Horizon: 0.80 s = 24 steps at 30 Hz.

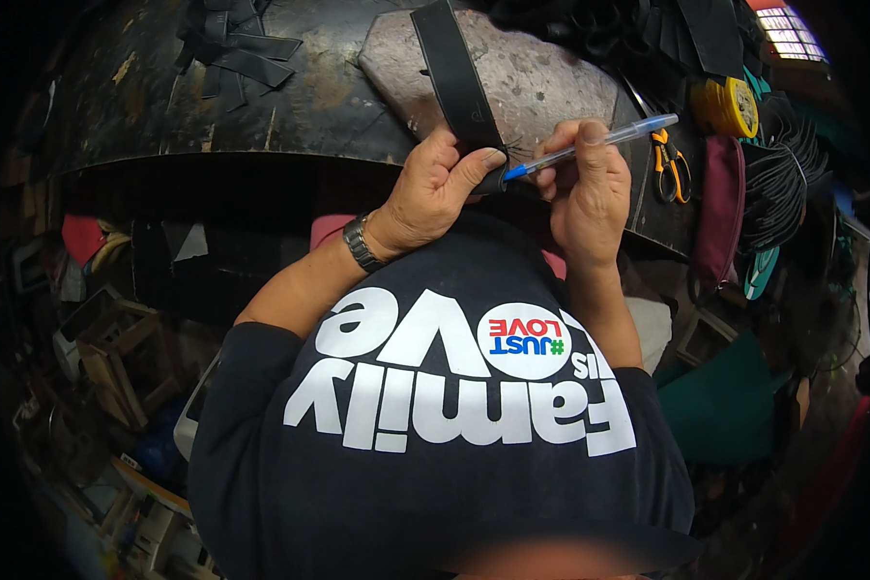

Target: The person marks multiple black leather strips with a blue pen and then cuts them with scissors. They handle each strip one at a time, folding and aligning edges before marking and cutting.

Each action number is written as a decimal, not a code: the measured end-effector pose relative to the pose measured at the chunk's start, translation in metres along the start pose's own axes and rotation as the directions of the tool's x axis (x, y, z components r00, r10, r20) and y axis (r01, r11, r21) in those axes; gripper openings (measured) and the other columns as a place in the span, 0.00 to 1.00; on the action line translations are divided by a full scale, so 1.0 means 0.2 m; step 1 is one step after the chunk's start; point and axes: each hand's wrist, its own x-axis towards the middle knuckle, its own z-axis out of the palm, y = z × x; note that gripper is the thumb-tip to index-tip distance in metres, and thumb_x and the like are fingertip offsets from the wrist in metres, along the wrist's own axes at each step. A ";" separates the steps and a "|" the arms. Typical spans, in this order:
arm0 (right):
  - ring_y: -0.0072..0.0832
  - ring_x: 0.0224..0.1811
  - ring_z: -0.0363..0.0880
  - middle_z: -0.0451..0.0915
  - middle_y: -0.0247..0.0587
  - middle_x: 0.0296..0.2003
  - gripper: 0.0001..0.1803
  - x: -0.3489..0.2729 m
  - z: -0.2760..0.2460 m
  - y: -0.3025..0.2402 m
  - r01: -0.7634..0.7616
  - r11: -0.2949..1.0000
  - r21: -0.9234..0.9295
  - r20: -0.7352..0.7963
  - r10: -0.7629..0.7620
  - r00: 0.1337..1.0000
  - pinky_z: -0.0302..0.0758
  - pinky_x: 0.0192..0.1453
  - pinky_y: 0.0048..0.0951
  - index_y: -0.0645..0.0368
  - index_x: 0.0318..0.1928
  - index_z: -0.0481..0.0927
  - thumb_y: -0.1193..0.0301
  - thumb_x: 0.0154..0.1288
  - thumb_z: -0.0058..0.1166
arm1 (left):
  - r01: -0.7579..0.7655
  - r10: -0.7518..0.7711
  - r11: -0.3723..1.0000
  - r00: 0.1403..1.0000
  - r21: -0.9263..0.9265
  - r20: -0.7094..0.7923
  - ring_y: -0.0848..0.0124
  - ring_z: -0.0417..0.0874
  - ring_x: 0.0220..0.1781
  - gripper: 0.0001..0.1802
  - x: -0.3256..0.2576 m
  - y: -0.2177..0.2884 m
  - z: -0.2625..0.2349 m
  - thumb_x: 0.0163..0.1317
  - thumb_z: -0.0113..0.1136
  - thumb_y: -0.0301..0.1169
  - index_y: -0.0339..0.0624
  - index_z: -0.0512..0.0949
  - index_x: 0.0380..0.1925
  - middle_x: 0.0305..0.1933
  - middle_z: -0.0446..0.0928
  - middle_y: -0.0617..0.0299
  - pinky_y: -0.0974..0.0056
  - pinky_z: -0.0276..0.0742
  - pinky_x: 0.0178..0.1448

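Observation:
A long black strap [454, 77], leather-like, runs from the far edge of a worn slab [541, 77] down to the table's near edge. My left hand [435, 186] pinches its near end, thumb on top, where the strap bends over. My right hand [590, 188] grips a clear ballpoint pen [604, 143] with a blue tip and blue end. The pen slants, its blue tip beside my left thumb at the strap's end; whether it touches is too small to tell. Thin dark threads [517, 150] stick out near the strap there.
Orange-handled scissors [671, 174] lie right of my right hand. Beyond them are a yellow spool [725, 106], a maroon pouch [718, 208] and a bundle of black cords [783, 184]. Black strips [237, 53] lie at the far left of the dark table [329, 106].

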 end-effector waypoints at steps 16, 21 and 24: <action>0.15 0.20 0.70 0.74 0.34 0.21 0.21 0.01 -0.02 0.00 -0.010 0.998 -0.054 -0.051 0.007 0.999 0.63 0.22 0.14 0.60 0.32 0.74 0.55 0.73 0.43 | 0.092 -0.093 0.996 0.992 0.015 0.083 0.85 0.72 0.33 0.14 0.00 0.00 -0.04 0.69 0.52 0.30 0.41 0.69 0.52 0.36 0.74 0.70 0.79 0.71 0.30; 0.15 0.19 0.69 0.72 0.34 0.21 0.21 0.02 -0.01 0.03 -0.095 0.995 -0.007 0.063 0.095 0.993 0.63 0.21 0.15 0.58 0.31 0.73 0.54 0.73 0.42 | 0.100 -0.105 0.994 0.986 0.045 0.132 0.84 0.73 0.35 0.17 0.01 0.02 -0.04 0.69 0.52 0.29 0.38 0.67 0.56 0.40 0.76 0.67 0.78 0.71 0.35; 0.18 0.16 0.64 0.69 0.34 0.18 0.23 0.07 -0.06 0.00 -0.263 0.914 0.308 0.224 0.199 0.954 0.60 0.20 0.18 0.56 0.28 0.70 0.53 0.74 0.38 | -0.003 -0.030 0.987 0.979 0.161 0.203 0.76 0.77 0.41 0.19 0.08 0.06 -0.03 0.68 0.52 0.28 0.35 0.66 0.57 0.42 0.79 0.62 0.69 0.74 0.48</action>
